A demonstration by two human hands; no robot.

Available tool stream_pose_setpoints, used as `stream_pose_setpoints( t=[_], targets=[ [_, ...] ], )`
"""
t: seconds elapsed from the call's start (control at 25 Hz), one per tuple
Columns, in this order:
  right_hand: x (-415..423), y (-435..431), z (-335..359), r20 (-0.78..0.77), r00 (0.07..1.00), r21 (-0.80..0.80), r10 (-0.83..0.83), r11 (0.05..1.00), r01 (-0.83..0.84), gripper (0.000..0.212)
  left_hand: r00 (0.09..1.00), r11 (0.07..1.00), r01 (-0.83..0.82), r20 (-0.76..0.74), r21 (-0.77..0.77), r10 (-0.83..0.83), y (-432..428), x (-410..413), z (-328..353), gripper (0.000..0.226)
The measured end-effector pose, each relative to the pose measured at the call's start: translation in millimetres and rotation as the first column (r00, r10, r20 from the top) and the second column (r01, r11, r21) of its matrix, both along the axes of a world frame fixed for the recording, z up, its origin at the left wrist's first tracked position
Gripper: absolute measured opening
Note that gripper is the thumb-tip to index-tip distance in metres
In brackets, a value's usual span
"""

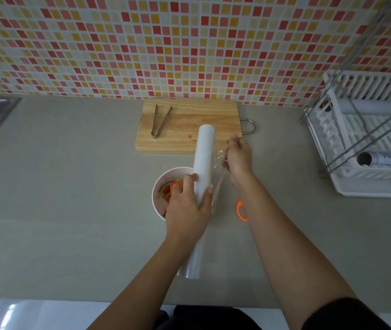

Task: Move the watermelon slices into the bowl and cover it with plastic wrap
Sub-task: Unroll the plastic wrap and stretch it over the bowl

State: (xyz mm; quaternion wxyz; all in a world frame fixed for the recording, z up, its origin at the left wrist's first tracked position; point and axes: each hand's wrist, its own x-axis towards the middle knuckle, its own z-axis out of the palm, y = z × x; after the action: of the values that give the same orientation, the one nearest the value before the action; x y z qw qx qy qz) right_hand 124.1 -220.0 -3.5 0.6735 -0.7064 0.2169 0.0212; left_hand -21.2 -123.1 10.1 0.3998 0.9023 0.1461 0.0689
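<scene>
Watermelon slices [168, 188] sit in the white bowl [165, 177] on the grey tabletop [70, 186], partly hidden under your left hand [186, 206]. Your left grip is clamped around the plastic wrap roll [204, 158], held lengthwise above the bowl's right side. Your right hand [238, 158] pinches the loose film edge [219, 167] just beside the roll, fingers closed on it. Cutting board [201, 122] lies behind the bowl, tongs [160, 122] on its left part. Orange ring [240, 210] shows by your right forearm. Dish rack [368, 144] stands at far right.
</scene>
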Motion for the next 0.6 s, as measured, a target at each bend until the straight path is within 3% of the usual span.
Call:
stream_pose_setpoints(
  t=[0.12,0.2,0.32,0.48,0.6],
  targets=[
    [-3.5,-3.0,-2.6,0.253,0.958,-0.322,-0.135,0.922,0.215,0.03,0.999,0.998,-0.034,0.004,-0.055,0.034,-3.5,-1.5,2.6,0.042],
    [-1.6,-10.7,-5.4,0.267,0.95,-0.365,-0.161,0.896,0.254,0.032,1.0,0.995,-0.022,0.021,-0.098,0.024,-3.5,-1.4,5.4,0.042],
    [4.4,-23.0,-18.9,0.213,0.965,-0.388,-0.153,0.893,0.227,0.034,0.999,0.959,-0.018,0.029,-0.283,0.027,1.4,-2.2,9.5,0.038],
    [6.9,-19.1,-35.8,0.138,0.979,-0.292,-0.149,0.939,0.183,0.033,0.998,0.924,-0.023,-0.067,-0.381,-0.003,13.6,-0.8,12.5,0.036],
    [3.9,-9.4,-43.1,-0.085,0.991,-0.02,-0.101,0.995,0.1,0.037,1.0,0.988,0.027,0.006,-0.154,-0.026,15.5,0.4,12.9,0.041]
  ],
)
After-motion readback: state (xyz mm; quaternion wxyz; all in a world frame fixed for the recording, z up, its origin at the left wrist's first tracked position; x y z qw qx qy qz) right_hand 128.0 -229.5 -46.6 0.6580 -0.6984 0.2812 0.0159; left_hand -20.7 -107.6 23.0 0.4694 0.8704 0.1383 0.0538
